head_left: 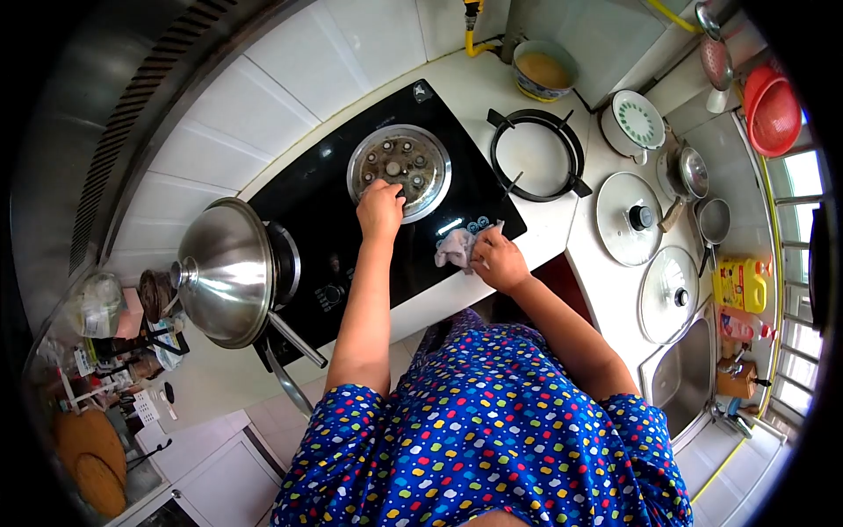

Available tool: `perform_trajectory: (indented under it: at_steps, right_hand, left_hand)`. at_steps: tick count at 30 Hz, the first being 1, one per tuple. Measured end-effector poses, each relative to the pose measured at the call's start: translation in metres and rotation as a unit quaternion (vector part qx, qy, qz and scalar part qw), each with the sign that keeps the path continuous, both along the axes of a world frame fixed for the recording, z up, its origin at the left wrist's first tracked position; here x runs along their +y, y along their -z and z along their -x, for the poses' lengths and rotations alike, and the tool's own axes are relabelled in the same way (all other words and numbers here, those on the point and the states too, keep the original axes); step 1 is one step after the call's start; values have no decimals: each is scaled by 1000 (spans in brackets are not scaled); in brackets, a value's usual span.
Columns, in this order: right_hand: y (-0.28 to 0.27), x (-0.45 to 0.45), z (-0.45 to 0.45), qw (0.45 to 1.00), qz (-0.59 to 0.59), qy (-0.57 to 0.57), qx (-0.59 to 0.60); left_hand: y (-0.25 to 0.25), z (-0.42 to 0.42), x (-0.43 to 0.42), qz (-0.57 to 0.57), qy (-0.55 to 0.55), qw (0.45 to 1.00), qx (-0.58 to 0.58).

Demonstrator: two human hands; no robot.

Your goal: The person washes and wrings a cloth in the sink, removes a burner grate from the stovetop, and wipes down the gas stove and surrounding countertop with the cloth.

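Fingers (392,194) of left hand (378,216) curled nearly closed at near edge of burner (424,169), beside small dark bit. Too small to tell if gripped or just touched. Right hand (500,262) pinched shut on pale cloth (457,249), bunched up on front right corner of black stove (325,180); crumpled hold likely keeps loose folds in check, wrist low by the edge for support.

No ring around burner, so open to fingers. Black pan ring (577,159) lying flat on white bench (553,230), just right of stove, probably there for close reach. Patterned bowl (546,72) with cloudy liquid at back by wall, seemingly clear of elbows. Glass lids (620,235) flat, knobs up, easy to grab, near sink (688,378).

Left side: domed metal lid (224,272) over the other burner, long handle (297,339) pointing toward body, presumably for easy grip; contents hidden.
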State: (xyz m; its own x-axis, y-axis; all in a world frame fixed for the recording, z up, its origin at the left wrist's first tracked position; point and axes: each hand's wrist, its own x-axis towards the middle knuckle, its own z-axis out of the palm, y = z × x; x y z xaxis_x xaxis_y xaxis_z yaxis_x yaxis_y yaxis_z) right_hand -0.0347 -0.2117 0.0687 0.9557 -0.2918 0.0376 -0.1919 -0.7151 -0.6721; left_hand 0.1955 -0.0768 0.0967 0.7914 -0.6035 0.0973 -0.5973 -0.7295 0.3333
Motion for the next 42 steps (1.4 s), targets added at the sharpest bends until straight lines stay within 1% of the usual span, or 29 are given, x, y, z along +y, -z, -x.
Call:
perform_trajectory:
  at_steps: [5, 7, 10, 14, 16, 19, 26, 29, 31, 34, 36, 38, 39, 42]
  right_hand:
    - [0, 0, 0, 1000, -1, -1, 11]
    - [2, -1, -1, 1000, 11, -4, 8]
    - [2, -1, -1, 1000, 19, -11, 0]
    - [4, -1, -2, 1000, 9, -10, -14]
    - [2, -2, -1, 1000, 8, -10, -3]
    - [0, -2, -1, 1000, 2, -11, 9]
    - [-1, -2, -2, 1000, 3, -9, 10]
    - [1, -3, -2, 1000, -3, -10, 9]
    - [0, -2, -2, 1000, -1, -9, 13]
    - [0, -2, -3, 1000, -5, -11, 20]
    - [0, -3, -4, 1000, -10, -8, 26]
    - [-1, -3, -3, 1000, 7, -6, -2]
    - [-1, -4, -3, 1000, 7, -5, -2]
    - [-1, -3, -4, 1000, 6, -9, 2]
  left_hand:
    - [1, -6, 1, -13, 24, 1000, 14]
    - [2, -10, 2, -8, 32, 998, 47]
    - [-1, -14, 2, -15, 47, 998, 45]
    - [1, -18, 3, -7, 32, 996, 80]
    - [-1, -18, 3, 6, 18, 993, 120]
    - [5, -16, 2, 33, -2, 994, 107]
    - [-4, -13, -5, 28, -28, 992, 123]
    - [-3, -18, -7, 11, -21, 991, 131]
    - [-2, -23, -8, -25, 28, 995, 94]
    - [-5, -23, -8, -45, 28, 993, 101]
    - [-3, -25, -7, -44, 26, 993, 110]
    - [0, -26, -5, -8, 42, 994, 104]
    - [2, -26, -5, -8, 44, 994, 104]
    - [9, -28, -1, -15, 57, 996, 69]
